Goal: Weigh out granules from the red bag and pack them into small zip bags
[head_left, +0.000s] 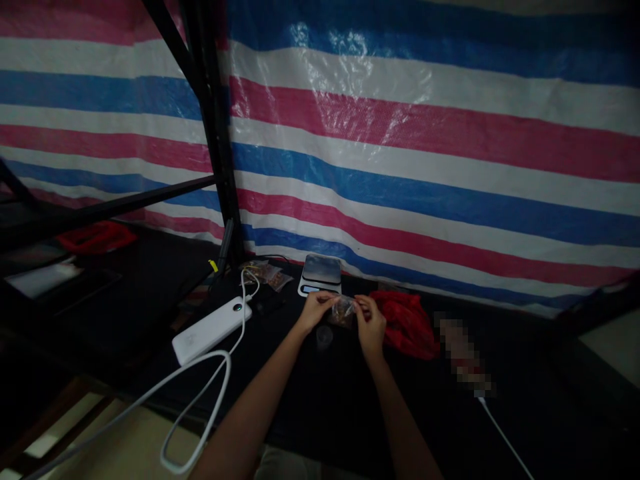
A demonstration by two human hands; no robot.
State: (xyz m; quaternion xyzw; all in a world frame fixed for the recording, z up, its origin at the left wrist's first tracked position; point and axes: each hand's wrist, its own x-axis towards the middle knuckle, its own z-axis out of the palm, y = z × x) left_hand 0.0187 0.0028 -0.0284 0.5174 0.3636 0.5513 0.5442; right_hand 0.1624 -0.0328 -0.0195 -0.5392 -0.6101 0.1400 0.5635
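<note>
Between my two hands is a small clear plastic bag [343, 312] with brownish contents, its top edge pinched at both ends. My left hand [317, 311] has its fingers closed on the left corner of the bag. On the other corner my right hand [371, 323] pinches with thumb and fingers. A small clear cup [324, 337] stands on the dark table just below the left hand. Right behind the hands sits a digital kitchen scale [321, 270] with a lit display. Close by the right hand lies a crumpled red plastic bag [406, 325].
Several filled clear bags [273, 275] lie at the back left of the table [340, 407]. A white power bank [213, 330] with a looping white cable [227, 373] rests on the left. A pixelated object [463, 353] with a cable lies right. Black metal posts [213, 127] and striped sheeting [430, 127] stand behind.
</note>
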